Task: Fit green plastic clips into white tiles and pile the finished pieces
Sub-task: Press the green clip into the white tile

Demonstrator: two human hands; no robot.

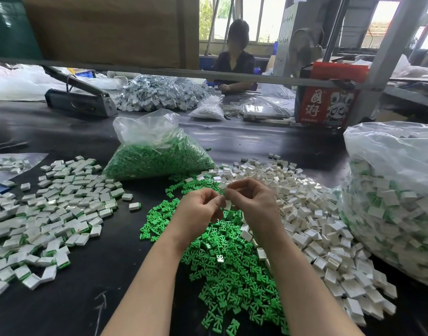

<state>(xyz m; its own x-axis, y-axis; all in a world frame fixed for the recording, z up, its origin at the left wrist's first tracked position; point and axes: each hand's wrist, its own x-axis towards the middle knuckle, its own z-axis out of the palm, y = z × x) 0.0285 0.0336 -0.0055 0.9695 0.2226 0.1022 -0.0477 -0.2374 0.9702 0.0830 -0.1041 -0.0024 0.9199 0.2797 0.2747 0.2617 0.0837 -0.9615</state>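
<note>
My left hand [200,206] and my right hand [250,199] meet above the middle of the black table, fingers curled. Between their fingertips sits a small white tile [228,204]; both hands pinch it, and any clip in it is hidden by my fingers. Below my forearms spreads a heap of loose green clips [228,267]. To the right lies a heap of empty white tiles [312,214]. On the left is the spread pile of finished tiles with green edges [55,209].
A clear bag of green clips [157,154] stands behind the heaps. A large clear bag of finished pieces [397,202] fills the right side. Farther back are a heat sealer [79,97], grey parts, a red box [326,103] and a seated person [234,61].
</note>
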